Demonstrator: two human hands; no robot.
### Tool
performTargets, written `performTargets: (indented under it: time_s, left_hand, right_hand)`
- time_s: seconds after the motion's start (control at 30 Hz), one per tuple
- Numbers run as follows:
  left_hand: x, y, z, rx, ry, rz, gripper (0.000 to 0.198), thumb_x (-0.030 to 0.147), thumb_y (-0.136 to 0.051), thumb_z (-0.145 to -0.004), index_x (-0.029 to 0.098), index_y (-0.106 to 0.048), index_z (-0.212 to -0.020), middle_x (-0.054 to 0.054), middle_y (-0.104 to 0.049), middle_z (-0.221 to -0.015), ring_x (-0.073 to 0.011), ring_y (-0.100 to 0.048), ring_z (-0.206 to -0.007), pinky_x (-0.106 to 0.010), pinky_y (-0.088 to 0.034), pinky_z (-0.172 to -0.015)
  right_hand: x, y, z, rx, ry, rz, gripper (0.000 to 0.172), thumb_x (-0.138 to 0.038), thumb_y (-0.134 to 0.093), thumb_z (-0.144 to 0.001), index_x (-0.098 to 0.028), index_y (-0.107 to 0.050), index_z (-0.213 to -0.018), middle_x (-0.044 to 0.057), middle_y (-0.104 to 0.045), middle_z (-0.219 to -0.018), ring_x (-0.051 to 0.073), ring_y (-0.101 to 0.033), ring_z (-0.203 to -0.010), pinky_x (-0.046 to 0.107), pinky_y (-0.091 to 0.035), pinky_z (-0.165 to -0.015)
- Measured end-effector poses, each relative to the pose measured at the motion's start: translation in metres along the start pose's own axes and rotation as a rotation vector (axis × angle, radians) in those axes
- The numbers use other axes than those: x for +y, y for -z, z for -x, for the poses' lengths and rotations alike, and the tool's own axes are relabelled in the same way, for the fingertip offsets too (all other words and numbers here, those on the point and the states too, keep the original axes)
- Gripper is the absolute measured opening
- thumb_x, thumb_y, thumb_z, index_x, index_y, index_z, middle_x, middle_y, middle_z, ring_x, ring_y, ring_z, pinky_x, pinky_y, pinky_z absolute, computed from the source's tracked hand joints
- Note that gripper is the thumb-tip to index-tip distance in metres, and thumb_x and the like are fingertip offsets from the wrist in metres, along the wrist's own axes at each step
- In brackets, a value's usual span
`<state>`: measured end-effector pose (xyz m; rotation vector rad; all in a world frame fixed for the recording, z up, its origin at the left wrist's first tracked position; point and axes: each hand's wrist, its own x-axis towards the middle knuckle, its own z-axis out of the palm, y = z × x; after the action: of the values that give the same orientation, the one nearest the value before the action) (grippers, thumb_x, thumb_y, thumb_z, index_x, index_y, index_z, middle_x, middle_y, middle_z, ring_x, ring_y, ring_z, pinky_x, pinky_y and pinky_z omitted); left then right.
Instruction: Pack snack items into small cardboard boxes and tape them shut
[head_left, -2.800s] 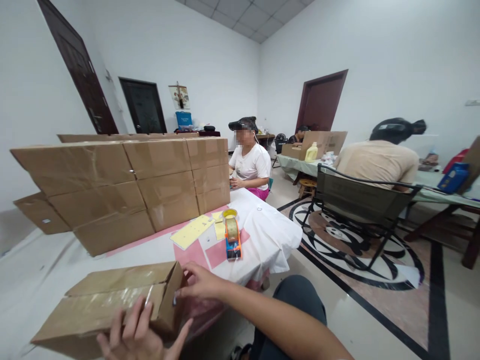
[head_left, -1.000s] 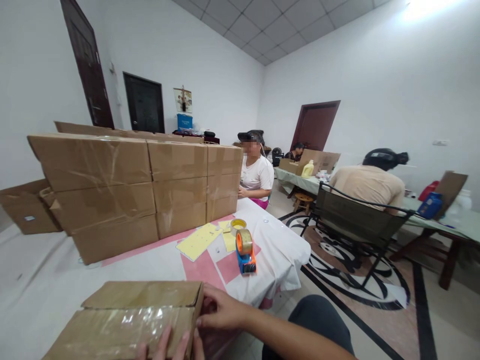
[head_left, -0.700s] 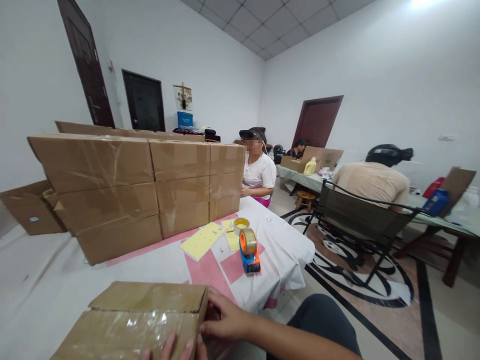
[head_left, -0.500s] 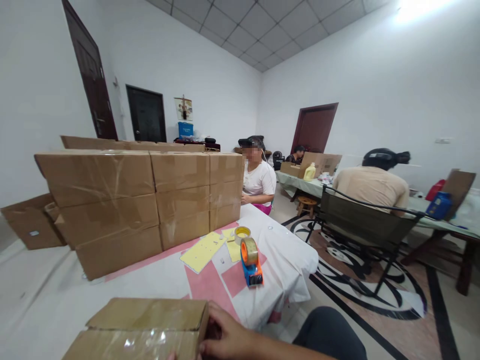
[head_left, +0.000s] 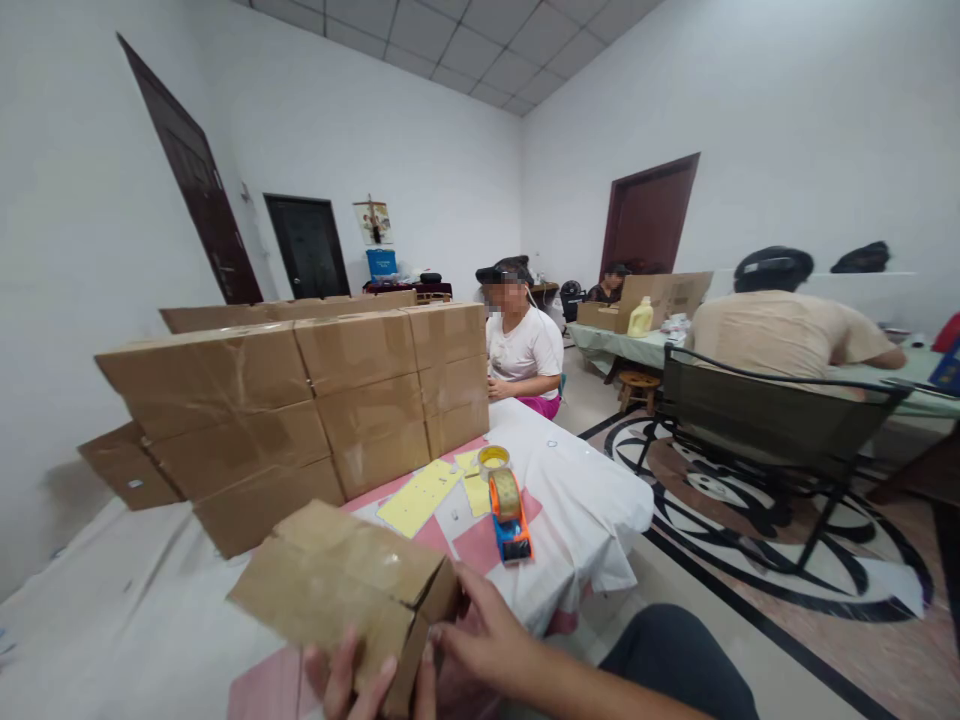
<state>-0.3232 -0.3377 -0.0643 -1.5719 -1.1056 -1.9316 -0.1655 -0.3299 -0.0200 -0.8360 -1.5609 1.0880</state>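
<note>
A brown cardboard box [head_left: 337, 575] is tilted above the near part of the table, with a dark gap along an edge at its right end. My left hand [head_left: 367, 680] grips its near side, fingertips resting on the cardboard; the palm is below the picture's edge. At the box's right end, my right hand [head_left: 487, 635] holds on with thumb and fingers against the end face. Beyond the box lies a blue and orange tape dispenser [head_left: 511, 525] with a roll of tape in it. A loose tape roll [head_left: 493, 459] sits just behind the dispenser.
Taped cardboard boxes [head_left: 367, 400] are stacked in rows across the table's far left. Yellow paper pieces [head_left: 420, 498] lie on the white and pink tablecloth [head_left: 585, 480]. One person [head_left: 525, 345] sits beyond the stack; another [head_left: 787, 330] sits at right on a dark chair [head_left: 780, 420].
The box has been raised and turned, and now sits higher and tilted in view. More of my left hand's fingers show on its near side. The camera view has shifted slightly.
</note>
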Motion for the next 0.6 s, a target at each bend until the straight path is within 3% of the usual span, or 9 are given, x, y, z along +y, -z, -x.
performTargets:
  time_s: [0.07,0.13,0.27,0.37,0.43,0.5,0.6]
  left_hand:
    - [0.028,-0.036,-0.035,-0.168,-0.045,0.107,0.052,0.011,-0.079,-0.072,0.029,-0.049,-0.111,-0.008,-0.044,-0.145,-0.0321,-0.032,-0.148,-0.064,-0.022,-0.121]
    - [0.053,-0.082,-0.064,-0.262,-0.086,0.224,0.054,0.010,-0.072,-0.081,0.029,-0.044,-0.122,-0.011,-0.034,-0.154,-0.0306,-0.019,-0.153,-0.062,-0.021,-0.122]
    - [0.097,-0.192,-0.086,-0.440,-0.076,0.451,0.048,0.016,-0.063,-0.090,0.027,-0.041,-0.131,-0.014,-0.034,-0.155,-0.0314,-0.010,-0.155,-0.059,-0.028,-0.121]
    - [0.118,-0.264,-0.070,-0.598,-0.081,0.524,0.040,0.015,-0.054,-0.094,0.026,-0.041,-0.130,-0.013,-0.038,-0.153,-0.0303,-0.011,-0.155,-0.059,-0.028,-0.121]
    - [0.123,-0.299,-0.051,-0.688,-0.013,0.535,0.040,0.015,-0.051,-0.093,0.024,-0.041,-0.131,-0.014,-0.036,-0.154,-0.0287,-0.010,-0.155,-0.057,-0.028,-0.122]
    - [0.121,-0.324,-0.031,-0.758,0.048,0.521,0.044,0.013,-0.052,-0.091,0.022,-0.040,-0.133,-0.015,-0.035,-0.155,-0.0282,-0.010,-0.155,-0.055,-0.029,-0.122]
    - [0.109,-0.345,-0.008,-0.836,0.079,0.489,0.049,0.011,-0.054,-0.087,0.020,-0.041,-0.133,-0.016,-0.039,-0.152,-0.0304,-0.014,-0.154,-0.056,-0.030,-0.121]
  right_hand:
    - [-0.018,0.035,-0.015,0.107,0.038,0.063,0.055,-0.037,-0.073,-0.079,-0.023,-0.059,-0.130,0.009,-0.065,-0.121,0.029,-0.058,-0.109,0.044,-0.046,-0.098]
    - [-0.030,0.078,-0.031,0.254,0.113,0.095,0.052,-0.038,-0.070,-0.081,-0.022,-0.058,-0.129,0.009,-0.066,-0.118,0.028,-0.059,-0.105,0.043,-0.047,-0.095]
    - [-0.031,0.168,-0.056,0.624,0.183,0.208,0.044,-0.039,-0.070,-0.080,-0.018,-0.061,-0.118,0.008,-0.067,-0.102,0.023,-0.058,-0.087,0.036,-0.049,-0.079]
    - [-0.012,0.222,-0.066,0.767,0.203,0.167,0.044,-0.040,-0.069,-0.079,-0.017,-0.061,-0.116,0.009,-0.067,-0.103,0.023,-0.059,-0.090,0.036,-0.049,-0.079]
    - [0.008,0.248,-0.070,0.810,0.207,0.118,0.044,-0.039,-0.069,-0.078,-0.017,-0.061,-0.115,0.009,-0.067,-0.108,0.024,-0.060,-0.098,0.039,-0.049,-0.087]
    - [0.032,0.266,-0.074,0.842,0.179,0.079,0.044,-0.038,-0.070,-0.076,-0.017,-0.062,-0.113,0.010,-0.068,-0.110,0.025,-0.061,-0.103,0.041,-0.047,-0.094]
    - [0.066,0.280,-0.080,0.877,0.083,0.032,0.045,-0.039,-0.075,-0.068,-0.014,-0.065,-0.104,0.011,-0.070,-0.104,0.026,-0.063,-0.099,0.043,-0.047,-0.094]
